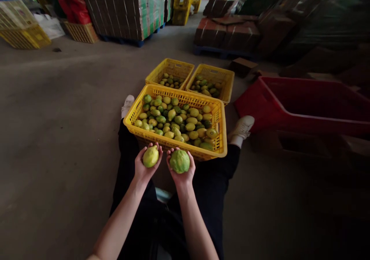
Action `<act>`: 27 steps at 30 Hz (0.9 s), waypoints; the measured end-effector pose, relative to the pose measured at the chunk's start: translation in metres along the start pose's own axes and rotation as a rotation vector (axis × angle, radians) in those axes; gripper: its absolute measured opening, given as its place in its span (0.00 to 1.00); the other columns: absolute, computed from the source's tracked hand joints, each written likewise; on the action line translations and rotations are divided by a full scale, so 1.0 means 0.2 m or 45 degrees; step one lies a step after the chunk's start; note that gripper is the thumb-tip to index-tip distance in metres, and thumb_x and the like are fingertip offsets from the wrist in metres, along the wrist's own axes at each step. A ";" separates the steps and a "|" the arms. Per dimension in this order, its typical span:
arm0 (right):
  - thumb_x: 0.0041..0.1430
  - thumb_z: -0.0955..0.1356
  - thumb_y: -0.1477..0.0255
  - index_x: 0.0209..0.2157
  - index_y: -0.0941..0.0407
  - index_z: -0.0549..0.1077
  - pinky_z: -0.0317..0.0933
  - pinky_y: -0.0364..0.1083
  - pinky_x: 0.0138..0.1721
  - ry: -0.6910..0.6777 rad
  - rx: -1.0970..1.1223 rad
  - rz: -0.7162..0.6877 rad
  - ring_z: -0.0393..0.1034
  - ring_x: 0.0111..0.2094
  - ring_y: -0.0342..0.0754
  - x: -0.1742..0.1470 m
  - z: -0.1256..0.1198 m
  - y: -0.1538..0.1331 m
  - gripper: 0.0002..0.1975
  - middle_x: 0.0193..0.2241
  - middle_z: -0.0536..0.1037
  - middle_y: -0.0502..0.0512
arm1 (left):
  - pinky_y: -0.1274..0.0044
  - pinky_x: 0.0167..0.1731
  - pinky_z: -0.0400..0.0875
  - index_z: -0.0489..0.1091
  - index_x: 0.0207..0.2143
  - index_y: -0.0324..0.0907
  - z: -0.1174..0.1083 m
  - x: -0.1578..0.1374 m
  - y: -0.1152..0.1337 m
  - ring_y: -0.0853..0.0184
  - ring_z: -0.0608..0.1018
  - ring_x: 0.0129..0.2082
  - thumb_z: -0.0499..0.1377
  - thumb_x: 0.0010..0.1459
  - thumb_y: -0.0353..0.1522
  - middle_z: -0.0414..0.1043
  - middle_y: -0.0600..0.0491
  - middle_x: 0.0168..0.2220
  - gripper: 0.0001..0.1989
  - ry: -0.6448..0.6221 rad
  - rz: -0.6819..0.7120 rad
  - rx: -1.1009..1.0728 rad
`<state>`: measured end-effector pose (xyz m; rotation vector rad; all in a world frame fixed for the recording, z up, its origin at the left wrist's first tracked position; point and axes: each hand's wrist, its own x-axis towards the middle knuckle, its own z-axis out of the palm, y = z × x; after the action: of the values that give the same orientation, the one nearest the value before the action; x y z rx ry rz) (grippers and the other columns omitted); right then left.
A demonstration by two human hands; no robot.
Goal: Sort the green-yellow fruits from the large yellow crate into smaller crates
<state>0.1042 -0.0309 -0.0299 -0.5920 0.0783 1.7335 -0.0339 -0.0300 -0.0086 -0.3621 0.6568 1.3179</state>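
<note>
My left hand (144,169) is cupped around a yellow-green lemon (150,156), palm up. In my right hand (184,178) rests a larger, bumpy green lemon (179,161), with the fingers curled around its sides. Both hands are held side by side just before the near rim of a yellow plastic crate (176,92). Inside that crate lie many lemons (171,114), ranging from green to yellow. The crate sits tilted between my outstretched legs.
Behind the near crate stand two more yellow crates, a left one (150,75) and a right one (229,83), each holding lemons. A red tub (266,106) is at the right. Farther back are wrapped pallet stacks (118,9) and cartons (209,32).
</note>
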 end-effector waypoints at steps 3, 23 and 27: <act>0.52 0.72 0.65 0.35 0.53 0.79 0.74 0.49 0.42 0.043 0.032 -0.060 0.80 0.41 0.51 0.02 -0.02 0.02 0.09 0.36 0.84 0.53 | 0.72 0.43 0.81 0.76 0.42 0.42 -0.01 0.02 -0.02 0.63 0.84 0.40 0.55 0.59 0.27 0.82 0.49 0.36 0.12 -0.004 -0.017 -0.043; 0.51 0.69 0.72 0.30 0.52 0.75 0.74 0.49 0.35 0.135 0.072 0.078 0.76 0.31 0.48 0.04 -0.06 0.08 0.03 0.30 0.80 0.50 | 0.78 0.38 0.78 0.78 0.40 0.47 -0.07 0.02 -0.03 0.68 0.82 0.36 0.54 0.60 0.28 0.81 0.54 0.35 0.13 -0.098 0.012 -0.039; 0.49 0.68 0.65 0.25 0.52 0.67 0.66 0.45 0.23 -0.133 -0.088 -0.036 0.68 0.23 0.45 -0.01 -0.04 0.04 0.07 0.25 0.74 0.48 | 0.82 0.23 0.70 0.70 0.25 0.44 -0.09 -0.03 -0.02 0.71 0.74 0.25 0.53 0.65 0.37 0.72 0.53 0.28 0.15 -0.248 -0.079 0.131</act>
<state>0.1001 -0.0376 -0.0372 -0.5494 -0.0631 1.7416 -0.0348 -0.0457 -0.0198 -0.1666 0.5424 1.2375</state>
